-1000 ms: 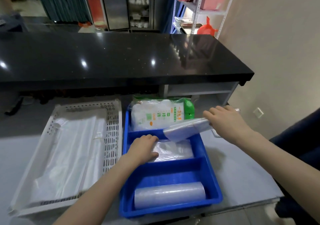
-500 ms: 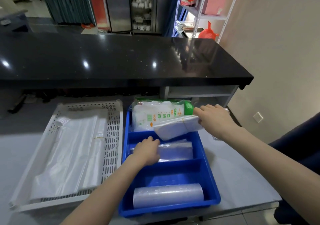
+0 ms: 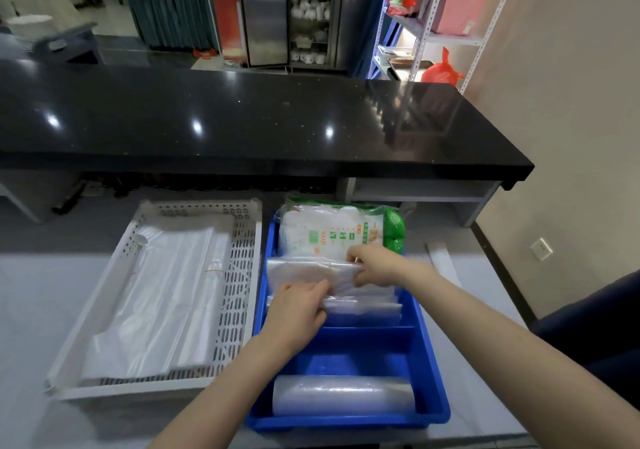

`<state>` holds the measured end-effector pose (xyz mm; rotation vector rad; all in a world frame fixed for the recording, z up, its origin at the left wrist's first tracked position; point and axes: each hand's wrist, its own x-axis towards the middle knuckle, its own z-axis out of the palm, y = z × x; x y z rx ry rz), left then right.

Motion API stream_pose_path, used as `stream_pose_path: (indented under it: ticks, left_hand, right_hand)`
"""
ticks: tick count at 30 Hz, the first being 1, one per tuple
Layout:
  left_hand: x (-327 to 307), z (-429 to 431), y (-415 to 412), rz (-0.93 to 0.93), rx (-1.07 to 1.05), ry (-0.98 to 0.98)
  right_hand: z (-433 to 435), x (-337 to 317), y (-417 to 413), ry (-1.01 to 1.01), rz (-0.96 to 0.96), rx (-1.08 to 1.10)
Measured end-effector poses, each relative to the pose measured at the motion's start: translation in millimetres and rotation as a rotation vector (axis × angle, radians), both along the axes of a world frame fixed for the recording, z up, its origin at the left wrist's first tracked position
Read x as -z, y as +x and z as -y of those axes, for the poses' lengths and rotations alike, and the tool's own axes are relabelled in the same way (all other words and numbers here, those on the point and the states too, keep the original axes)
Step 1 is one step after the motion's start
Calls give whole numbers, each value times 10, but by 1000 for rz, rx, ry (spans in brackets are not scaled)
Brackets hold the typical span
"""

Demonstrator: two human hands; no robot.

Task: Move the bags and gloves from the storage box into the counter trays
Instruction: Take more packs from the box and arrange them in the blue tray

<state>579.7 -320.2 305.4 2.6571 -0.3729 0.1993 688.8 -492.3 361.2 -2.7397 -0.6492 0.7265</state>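
Note:
A blue divided tray point(image 3: 429, 362) sits on the grey counter. Its far compartment holds a green-and-white pack of gloves point(image 3: 332, 230). Over the middle compartment lies a bundle of clear plastic bags point(image 3: 304, 270). My right hand point(image 3: 374, 265) grips the bundle's right end, and my left hand point(image 3: 298, 306) presses on its near left part, above a stack of clear bags point(image 3: 367, 306) lying underneath. A roll of clear film point(image 3: 343, 395) rests in the near compartment. The white perforated tray point(image 3: 239, 296) to the left holds flat white bags point(image 3: 156, 303).
A black glossy counter top point(image 3: 242, 119) runs across behind the trays, with an open shelf point(image 3: 415, 189) under its right end. A white flat item point(image 3: 443, 261) lies on the grey counter right of the blue tray. Wall with a socket point(image 3: 541, 248) at right.
My right hand has carried the bag bundle leftward and down from the tray's right edge into the middle compartment. My left hand stayed on the bags there and now touches the bundle.

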Motion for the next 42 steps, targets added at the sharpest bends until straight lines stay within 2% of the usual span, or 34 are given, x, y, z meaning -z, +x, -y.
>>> stream_pose_path:
  ticks: [5,10,15,19,23,27,32,36,39,42]
  left_hand:
    - [10,35,54,-30,-54,42]
    - [-8,22,35,-37,-36,73]
    - [-51,-87,-78,-67,65,65]
    - [-163,-212,-10,127,13,-15]
    - [-293,-278,171,-134,143,161]
    - [-260,-301,256,-195,191,342]
    - [-225,-318,266,-447,110,334]
    - [-222,-332,329,-461,103,298]
    - [-203,-349,367,-420,129,382]
    - [-203,-368,424,-299,127,463]
  right_hand:
    - [51,254,-103,-7,-36,14]
    - [59,162,-71,-101,-151,-138]
    - [103,103,-110,-95,-202,-128]
    - [70,160,-238,-72,-162,-130]
    - [93,137,-346,-39,-97,-136]
    - [175,202,-471,-55,0,-143]
    - [271,196,-429,49,-160,1]
    - [343,152,-343,53,-190,25]
    - [403,110,-359,99,-344,19]
    - [408,151,-357,57,-248,-7]
